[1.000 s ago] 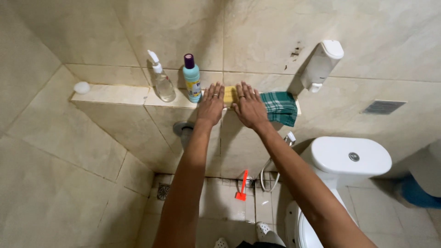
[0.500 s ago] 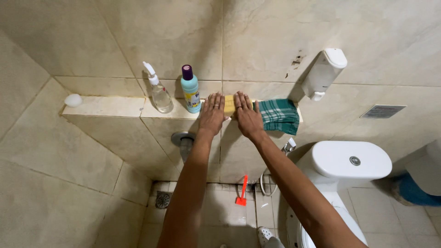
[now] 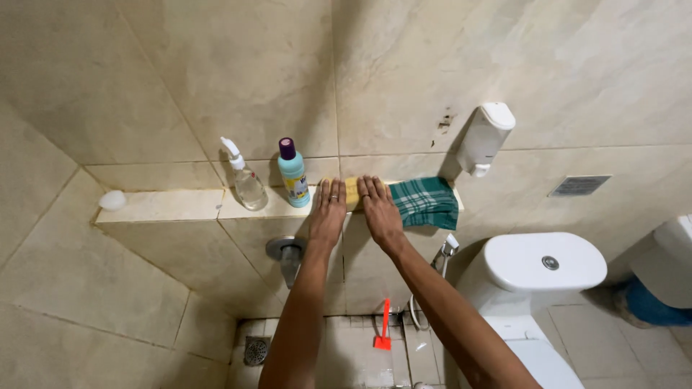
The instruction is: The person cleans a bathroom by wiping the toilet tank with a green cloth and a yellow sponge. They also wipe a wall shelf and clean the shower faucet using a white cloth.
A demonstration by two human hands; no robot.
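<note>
Two bare hands press flat on a tiled ledge [image 3: 166, 205] in a beige-tiled bathroom. Largest item nearby: white toilet tank [image 3: 544, 261] at lower right, flush button on top. Next, white wall dispenser [image 3: 484, 137] mounted above the ledge's right end. Green plaid cloth [image 3: 425, 202] lies on the ledge under it, draped slightly over the edge.

Left hand [image 3: 328, 212] and right hand [image 3: 378, 209] sit side by side, fingers extended and splayed, palms down. Neither is closed around anything. Between and under the fingertips sits a yellow sponge [image 3: 352, 191], on the ledge just left of the cloth, touching or nearly touching it. Both hands contact the sponge or the tile edge right beside it; exact contact not resolvable.

Left of the hands: teal bottle [image 3: 293, 173] with purple cap, upright, then a clear spray bottle [image 3: 245, 179], upright. Far left end: small white soap piece [image 3: 112, 199].

Below the ledge: metal tap [image 3: 287, 252], bidet hose [image 3: 436, 274], red-orange handled tool [image 3: 384, 328] standing on the floor, floor drain [image 3: 254, 351].

Judged step: wiping or scrubbing the ledge with the sponge. Next move would call for a firmer hold on the sponge, clear of the cloth and the teal bottle.
</note>
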